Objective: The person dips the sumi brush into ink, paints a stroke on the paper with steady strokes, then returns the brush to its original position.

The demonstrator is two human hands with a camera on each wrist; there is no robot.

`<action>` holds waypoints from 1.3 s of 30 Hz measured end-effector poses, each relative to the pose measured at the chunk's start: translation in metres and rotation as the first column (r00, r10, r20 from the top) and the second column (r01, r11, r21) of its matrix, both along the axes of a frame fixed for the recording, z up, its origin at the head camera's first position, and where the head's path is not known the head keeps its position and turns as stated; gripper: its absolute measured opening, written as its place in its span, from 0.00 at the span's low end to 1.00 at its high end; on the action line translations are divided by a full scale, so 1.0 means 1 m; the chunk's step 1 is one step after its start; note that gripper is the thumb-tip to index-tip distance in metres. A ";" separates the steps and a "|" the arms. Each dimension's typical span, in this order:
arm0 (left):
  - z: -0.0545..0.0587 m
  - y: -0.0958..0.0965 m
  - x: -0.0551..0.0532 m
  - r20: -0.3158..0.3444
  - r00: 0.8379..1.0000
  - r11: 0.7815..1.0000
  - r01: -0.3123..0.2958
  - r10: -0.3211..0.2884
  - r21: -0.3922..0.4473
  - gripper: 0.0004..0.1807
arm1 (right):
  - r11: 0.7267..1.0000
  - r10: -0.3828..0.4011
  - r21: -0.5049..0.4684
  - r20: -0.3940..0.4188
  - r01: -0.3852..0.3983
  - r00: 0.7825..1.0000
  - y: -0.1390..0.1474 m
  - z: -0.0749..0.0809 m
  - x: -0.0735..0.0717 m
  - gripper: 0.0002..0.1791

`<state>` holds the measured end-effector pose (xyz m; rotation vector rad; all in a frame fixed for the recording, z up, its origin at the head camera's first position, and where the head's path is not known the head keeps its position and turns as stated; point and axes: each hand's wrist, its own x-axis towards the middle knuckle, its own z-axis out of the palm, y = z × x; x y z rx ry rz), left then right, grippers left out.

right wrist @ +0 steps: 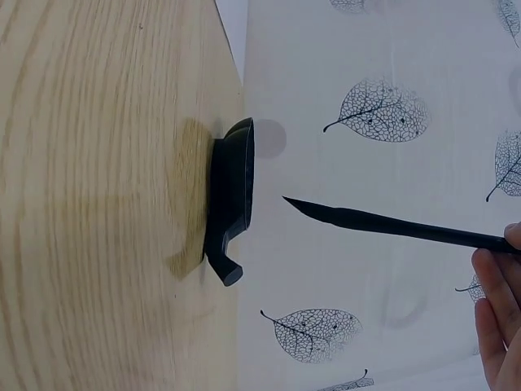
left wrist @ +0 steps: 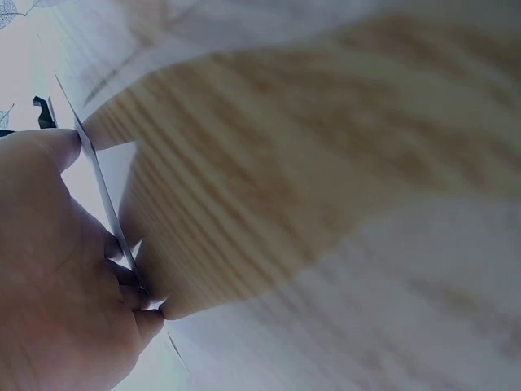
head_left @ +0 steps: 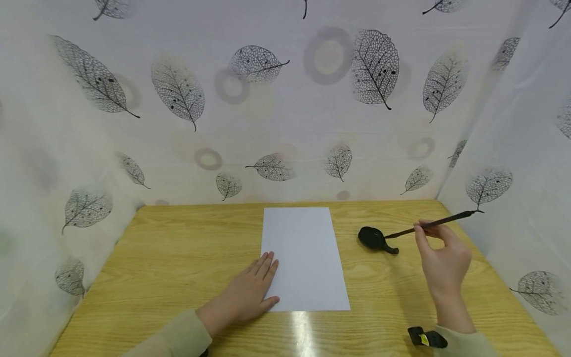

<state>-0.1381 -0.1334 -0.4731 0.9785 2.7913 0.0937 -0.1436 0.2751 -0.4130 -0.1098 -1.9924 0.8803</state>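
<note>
Brush [right wrist: 391,226] is clamped between the thumb and fingertips of the right hand [head_left: 446,260]. Ahead of this grip, its tip is just above a black dish [head_left: 371,238], not touching. Farther left of the grip lies white paper [head_left: 305,258]; the left hand [head_left: 250,292], fingers extended, rests on its left edge. Step in hand: probably inking. The next move likely calls for a steady pinch and controlled tip height.
</note>
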 end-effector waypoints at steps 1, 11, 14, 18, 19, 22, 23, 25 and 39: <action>0.000 0.000 0.000 -0.001 1.000 1.000 0.000 0.000 0.001 0.46 | 1.000 0.003 -0.001 -0.002 -0.003 1.000 -0.001 0.000 -0.001 0.08; 0.002 0.000 0.000 0.005 1.000 1.000 0.003 -0.003 -0.006 0.46 | 0.998 0.055 -0.030 -0.028 -0.056 0.998 -0.018 0.003 -0.007 0.07; 0.001 0.000 0.000 0.001 1.000 1.000 0.008 -0.008 -0.012 0.46 | 0.996 0.071 -0.048 -0.022 -0.072 0.997 -0.023 0.004 -0.010 0.07; 0.000 0.000 -0.001 0.000 1.000 1.000 0.011 -0.011 -0.014 0.45 | 0.993 0.097 -0.058 -0.029 -0.098 0.995 -0.031 0.006 -0.013 0.06; 0.000 0.000 -0.001 0.002 1.000 1.000 0.011 -0.011 -0.013 0.45 | 0.993 0.103 -0.060 -0.032 -0.104 0.994 -0.032 0.006 -0.014 0.06; 0.000 0.000 -0.001 0.000 1.000 1.000 0.012 -0.012 -0.016 0.46 | 0.990 0.120 -0.068 -0.035 -0.122 0.992 -0.037 0.006 -0.017 0.06; 0.000 0.000 -0.001 -0.001 1.000 1.000 0.012 -0.012 -0.018 0.46 | 0.990 0.122 -0.070 -0.034 -0.124 0.992 -0.038 0.006 -0.018 0.06; 0.000 0.000 -0.001 -0.001 1.000 1.000 0.015 -0.015 -0.019 0.46 | 0.988 0.130 -0.076 -0.029 -0.132 0.991 -0.041 0.005 -0.019 0.06; -0.001 0.000 -0.001 -0.006 1.000 0.999 0.024 -0.024 -0.025 0.46 | 0.961 0.228 -0.148 -0.056 -0.234 0.972 -0.072 0.008 -0.032 0.05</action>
